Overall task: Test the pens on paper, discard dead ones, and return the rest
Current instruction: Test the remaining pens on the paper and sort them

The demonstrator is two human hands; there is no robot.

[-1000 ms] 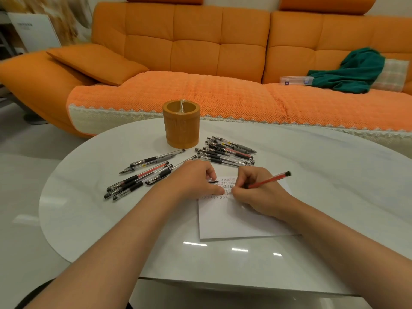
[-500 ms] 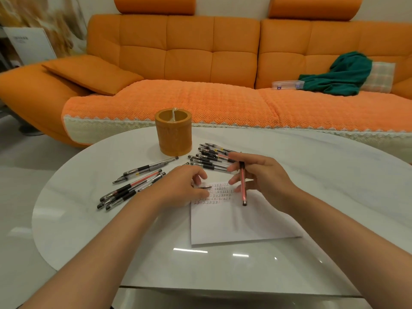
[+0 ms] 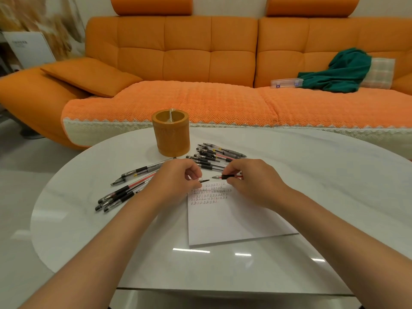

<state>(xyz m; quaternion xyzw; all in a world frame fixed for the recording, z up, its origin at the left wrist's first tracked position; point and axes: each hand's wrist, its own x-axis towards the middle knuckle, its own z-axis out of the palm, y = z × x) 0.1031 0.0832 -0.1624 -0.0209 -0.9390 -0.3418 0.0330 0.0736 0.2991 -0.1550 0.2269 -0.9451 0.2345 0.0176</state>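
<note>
In the head view, the left hand (image 3: 176,182) was curled, with thumb and forefinger pinching a small cap (image 3: 203,180). The right hand (image 3: 254,181) gripped a red pen (image 3: 226,176) near its black collar. Its bare tip pointed left at the cap, with a narrow gap between the two. Both hovered over the top edge of the paper (image 3: 234,221), which lay on the glossy white surface (image 3: 323,179) and carried several rows of small red and black marks.

One pile of pens (image 3: 129,188) lay left of the hands. A second pile (image 3: 217,155) lay just behind them, near the cup (image 3: 171,134). Something thin and pale showed at the cup's rim, but I could not tell what it was.

This looked like the capping step for a pen already tried, with many pens yet to go back.

Several things could go wrong from here:

- **Missed cap:** the cap was small and pinched at its end. A slightly skewed push could miss the tip, smear ink on a fingertip or bend the point.
- **Dropped cap:** if it slipped, it could skid off across the slick surface.
- **Mixed piles:** nothing marked which pile was tested or dead, so the pen could be laid in the wrong one and the sorting spoiled.
- **Knocked pens:** the left forearm passed close to the left pile, and a careless sweep could scatter those pens or roll them towards the edge.
</note>
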